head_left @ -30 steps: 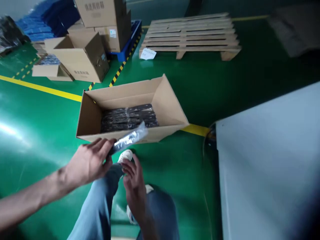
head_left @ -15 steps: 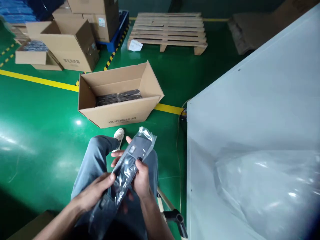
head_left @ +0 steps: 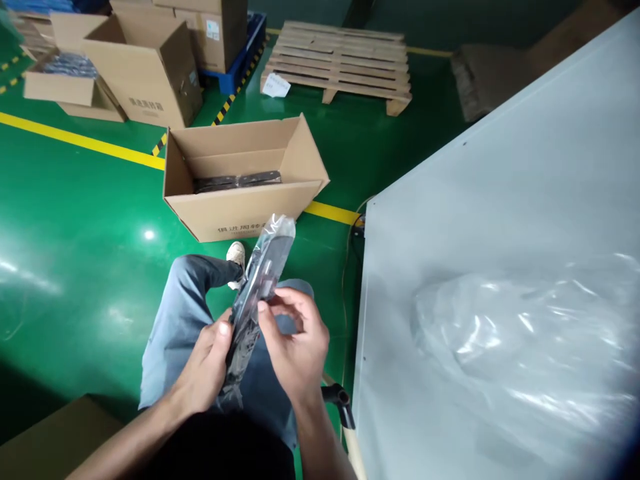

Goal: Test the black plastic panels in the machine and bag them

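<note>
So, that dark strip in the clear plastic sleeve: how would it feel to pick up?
The dark strip is probably fairly stiff, as it looks straight. The plastic sleeve may be slippery, judging by its shine, and its crinkled far end would likely flop.

We hold one long, narrow dark part (head_left: 249, 308) inside a clear plastic bag (head_left: 281, 225). The film is glossy and creased, and its loose end reaches past the part's far tip. We have it slanting, far end up and to the right, near end toward us. A small pale mark (head_left: 269, 267) shows on its farther half.
</note>
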A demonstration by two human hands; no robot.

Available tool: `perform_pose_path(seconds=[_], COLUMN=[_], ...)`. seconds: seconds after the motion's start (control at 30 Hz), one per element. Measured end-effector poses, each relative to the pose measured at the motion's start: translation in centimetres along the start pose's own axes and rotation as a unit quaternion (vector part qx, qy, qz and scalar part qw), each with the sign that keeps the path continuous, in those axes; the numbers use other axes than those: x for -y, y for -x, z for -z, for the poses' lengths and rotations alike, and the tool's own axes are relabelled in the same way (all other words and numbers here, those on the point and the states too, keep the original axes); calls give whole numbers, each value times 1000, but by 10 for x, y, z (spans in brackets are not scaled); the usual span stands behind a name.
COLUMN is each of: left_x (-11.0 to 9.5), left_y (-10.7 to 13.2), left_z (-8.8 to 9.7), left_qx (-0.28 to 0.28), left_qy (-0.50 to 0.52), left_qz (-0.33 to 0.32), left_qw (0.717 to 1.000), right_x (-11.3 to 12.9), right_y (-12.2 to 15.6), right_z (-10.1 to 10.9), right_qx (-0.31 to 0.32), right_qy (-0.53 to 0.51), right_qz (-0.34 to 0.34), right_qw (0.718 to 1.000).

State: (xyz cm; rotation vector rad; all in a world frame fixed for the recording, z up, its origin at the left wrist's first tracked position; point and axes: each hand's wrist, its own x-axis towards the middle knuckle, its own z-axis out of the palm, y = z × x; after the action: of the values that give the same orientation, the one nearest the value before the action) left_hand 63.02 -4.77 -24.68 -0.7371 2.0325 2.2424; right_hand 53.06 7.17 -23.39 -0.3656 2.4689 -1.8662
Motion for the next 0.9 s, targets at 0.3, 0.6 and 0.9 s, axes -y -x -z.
perform_pose_path(seconds=[0.3,0.6,0.9], left_x=[-6,-5,-12], left_y=[5,7,-3], left_z=[4,3,7], left_qx=[8,-42,-66], left_qy=[-100,-180,27], left_qz=[-55,-50,37], left_qw=[993,981,997], right_x=[15,10,-12], right_y=[-1,-4,-25], right_z=[-2,-6,-2], right_qx=[-47,-41,3], right_qy=[71,67,-159], right_qz=[43,-17,-160], right_qw=[995,997,974])
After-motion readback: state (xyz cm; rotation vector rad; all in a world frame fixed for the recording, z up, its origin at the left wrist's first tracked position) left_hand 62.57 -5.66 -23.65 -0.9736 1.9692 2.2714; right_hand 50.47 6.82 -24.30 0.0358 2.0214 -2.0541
